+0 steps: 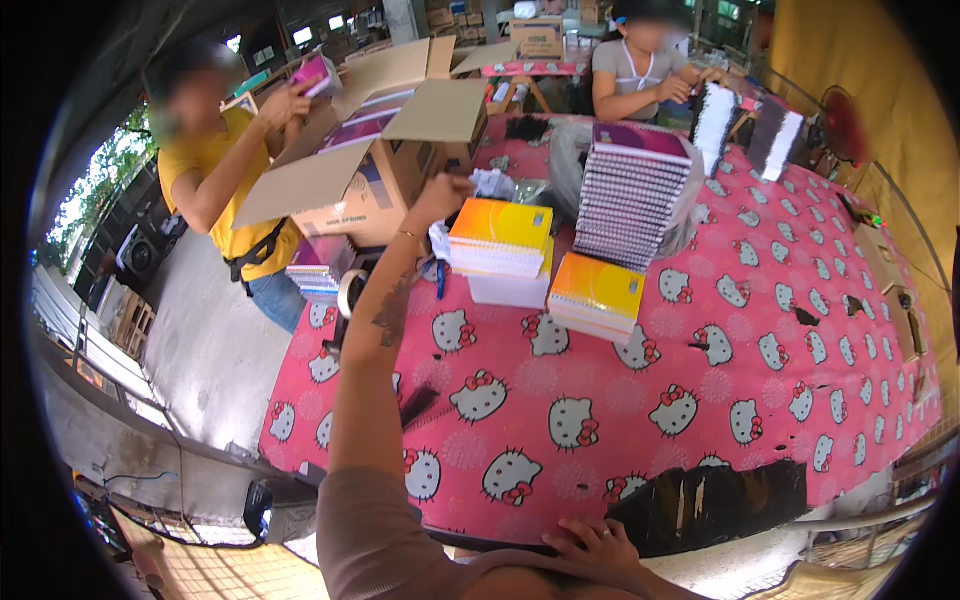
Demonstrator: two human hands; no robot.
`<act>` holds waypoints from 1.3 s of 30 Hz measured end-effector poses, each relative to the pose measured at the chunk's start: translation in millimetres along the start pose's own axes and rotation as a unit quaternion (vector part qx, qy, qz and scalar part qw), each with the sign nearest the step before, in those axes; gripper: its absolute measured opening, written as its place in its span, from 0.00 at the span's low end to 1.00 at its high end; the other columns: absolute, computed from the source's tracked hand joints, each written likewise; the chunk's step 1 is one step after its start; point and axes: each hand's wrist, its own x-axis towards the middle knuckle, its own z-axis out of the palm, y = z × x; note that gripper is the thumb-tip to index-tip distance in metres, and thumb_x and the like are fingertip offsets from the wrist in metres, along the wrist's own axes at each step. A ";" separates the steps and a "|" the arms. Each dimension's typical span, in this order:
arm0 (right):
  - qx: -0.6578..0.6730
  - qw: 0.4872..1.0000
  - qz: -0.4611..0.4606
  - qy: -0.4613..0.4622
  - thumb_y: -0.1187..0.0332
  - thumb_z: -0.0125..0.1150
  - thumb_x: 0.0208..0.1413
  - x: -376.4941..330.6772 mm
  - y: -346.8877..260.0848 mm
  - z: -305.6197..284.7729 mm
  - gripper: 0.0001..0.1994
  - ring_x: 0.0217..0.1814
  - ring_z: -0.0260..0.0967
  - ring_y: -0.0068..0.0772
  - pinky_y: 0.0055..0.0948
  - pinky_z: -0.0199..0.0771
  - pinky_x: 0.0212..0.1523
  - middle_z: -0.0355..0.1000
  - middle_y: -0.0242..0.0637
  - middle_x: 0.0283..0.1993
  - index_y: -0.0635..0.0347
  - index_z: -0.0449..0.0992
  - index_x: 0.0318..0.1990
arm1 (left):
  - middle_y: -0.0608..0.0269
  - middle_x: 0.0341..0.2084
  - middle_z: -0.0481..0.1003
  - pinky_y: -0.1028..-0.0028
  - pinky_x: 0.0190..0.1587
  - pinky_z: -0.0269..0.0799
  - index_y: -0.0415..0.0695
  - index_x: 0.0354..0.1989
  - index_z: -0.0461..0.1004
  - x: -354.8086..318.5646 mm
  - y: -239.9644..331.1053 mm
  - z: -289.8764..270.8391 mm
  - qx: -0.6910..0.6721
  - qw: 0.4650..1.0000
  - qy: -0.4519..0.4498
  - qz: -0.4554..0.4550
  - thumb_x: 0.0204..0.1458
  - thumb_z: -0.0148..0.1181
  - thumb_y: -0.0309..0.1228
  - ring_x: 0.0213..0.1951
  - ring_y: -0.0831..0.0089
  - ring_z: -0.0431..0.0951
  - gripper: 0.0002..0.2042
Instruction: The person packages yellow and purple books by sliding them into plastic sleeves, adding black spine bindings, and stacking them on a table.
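My left hand (440, 194) reaches far across the pink cartoon-cat tablecloth (620, 400) and touches the side of an open cardboard box (385, 165), fingers curled; whether it grips anything I cannot tell. My right hand (592, 542) rests flat at the table's near edge, fingers spread, holding nothing. Just right of my left hand lie two stacks of orange-yellow spiral notebooks (500, 238) (597, 292). Behind them stands a tall stack of purple-covered spiral notebooks (632, 195) in clear plastic.
A person in a yellow shirt (215, 175) stands left of the box holding a pink item. Another person (640, 70) sits at the far end by upright notebook stacks (712, 120). A tape roll (350, 292) lies near the left edge. A dark torn patch (700, 505) marks the near edge.
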 end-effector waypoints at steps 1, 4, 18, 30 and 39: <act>-0.020 1.000 -0.017 0.007 0.55 0.64 0.48 -4.9 0.1 6.4 0.25 0.50 0.70 0.27 0.37 0.71 0.46 0.66 0.25 0.58 0.33 0.74 0.58 | 0.47 0.33 0.81 0.67 0.44 0.78 0.40 0.49 0.79 3.8 -16.9 -0.7 0.126 0.990 -0.055 0.013 0.56 0.56 0.33 0.38 0.56 0.83 0.15; 0.045 0.987 0.059 -0.144 0.55 0.51 0.54 -49.6 -2.1 76.2 0.27 0.64 0.61 0.39 0.49 0.59 0.61 0.57 0.31 0.69 0.36 0.68 0.65 | 0.44 0.35 0.80 0.64 0.46 0.77 0.42 0.53 0.76 14.3 -38.8 34.2 0.259 0.956 -0.139 -0.013 0.58 0.55 0.38 0.39 0.51 0.83 0.18; 0.047 0.998 0.014 -0.026 0.54 0.52 0.54 -27.3 0.0 34.6 0.28 0.61 0.63 0.38 0.49 0.61 0.57 0.60 0.33 0.67 0.36 0.67 0.66 | 0.38 0.37 0.79 0.55 0.47 0.75 0.41 0.55 0.69 -2.7 -4.9 65.7 0.232 0.961 -0.111 -0.100 0.58 0.54 0.42 0.42 0.43 0.80 0.22; 0.068 0.997 0.036 -0.025 0.51 0.53 0.54 -20.3 -0.3 23.1 0.29 0.63 0.62 0.37 0.51 0.59 0.60 0.62 0.33 0.65 0.40 0.68 0.65 | 0.33 0.39 0.77 0.47 0.49 0.74 0.41 0.57 0.63 4.1 15.4 68.3 0.121 0.975 0.048 -0.178 0.58 0.53 0.46 0.45 0.37 0.78 0.25; 0.020 0.998 -0.025 0.053 0.53 0.63 0.49 -7.2 -7.1 2.8 0.25 0.49 0.71 0.25 0.37 0.72 0.45 0.66 0.25 0.59 0.33 0.73 0.58 | 0.31 0.35 0.77 0.46 0.44 0.75 0.35 0.51 0.62 -16.3 -42.9 9.8 0.186 0.961 0.067 -0.192 0.52 0.62 0.44 0.40 0.34 0.78 0.27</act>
